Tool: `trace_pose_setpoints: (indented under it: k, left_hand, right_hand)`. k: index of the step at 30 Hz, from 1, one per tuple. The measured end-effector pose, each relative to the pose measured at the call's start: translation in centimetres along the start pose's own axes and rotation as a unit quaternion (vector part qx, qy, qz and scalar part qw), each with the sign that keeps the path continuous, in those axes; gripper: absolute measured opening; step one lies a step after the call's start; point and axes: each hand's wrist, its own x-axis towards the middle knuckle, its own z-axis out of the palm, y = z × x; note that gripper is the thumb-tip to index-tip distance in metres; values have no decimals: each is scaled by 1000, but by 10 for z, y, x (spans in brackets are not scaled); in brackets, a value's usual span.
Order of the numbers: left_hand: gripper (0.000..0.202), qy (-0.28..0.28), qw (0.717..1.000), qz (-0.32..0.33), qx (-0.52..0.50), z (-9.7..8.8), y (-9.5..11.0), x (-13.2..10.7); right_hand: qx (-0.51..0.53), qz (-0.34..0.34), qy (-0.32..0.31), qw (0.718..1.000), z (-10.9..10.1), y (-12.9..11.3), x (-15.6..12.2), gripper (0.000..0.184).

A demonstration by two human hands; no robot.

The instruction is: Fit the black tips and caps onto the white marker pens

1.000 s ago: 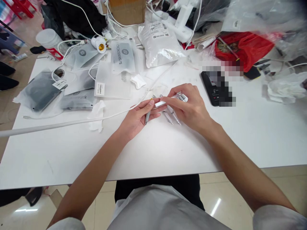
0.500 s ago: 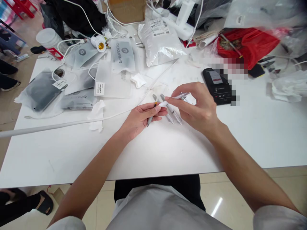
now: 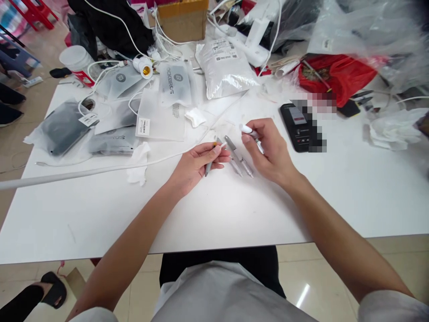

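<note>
Pinching a grey pen between thumb and fingers, the left hand is above the white table, its palm turned partly upward. The pen slants, its grey end toward the near table edge, and an orange band shows beside the thumb. A small white tip juts past that thumb; what it belongs to is too small to tell. The right hand grips a white-ended piece between thumb and forefinger, with more slender parts behind it among the curled fingers; how many cannot be made out. The hands are apart, and between them grey pens with clear ends lie side by side on the table. A white cable runs from the left edge past the left hand, across a crumpled tissue. To the right of the right hand lies a black device, partly pixelated. Farther back are frosted packets, a white parcel bag, a red bag and a cardboard box
</note>
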Motion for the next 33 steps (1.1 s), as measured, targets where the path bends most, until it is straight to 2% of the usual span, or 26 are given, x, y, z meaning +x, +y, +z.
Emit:
trace_pose_setpoints:
  k: [4,6,8,13,15,20,23,27,33]
  left_hand:
    - [29,-14,998,25,48,3,-2,-2]
    - [31,-14,997,29,69,4,-3,-3]
    - [33,-8,997,30,75,4,-3,-3]
    - [35,10,998,35,47,0,-2,-2]
    - [35,5,998,35,44,-1,-1,-2]
    - [34,-8,998,32,46,-2,-2,-2]
    - [34,-9,998,34,56,-1,-3,-2]
    - [37,-10,995,40,89,1,-1,-3]
    - [44,-6,995,44,93,2,-1,-3]
  right_hand:
    - [83,37,-66,994,7,-9,-4,26]
    - [96,38,-75,992,8,-11,-3,26]
    - [105,45,-53,992,8,-10,-2,26]
    - [137,79,63,985,5,0,4,26]
    - [149,92,71,982,4,0,4,25]
    - [183,114,4,976,7,-12,1,15]
    - [170,112,-23,979,8,-17,-2,14]
    - [134,95,-67,984,6,-15,-2,19]
    - [109,53,-123,985,2,-9,-2,15]
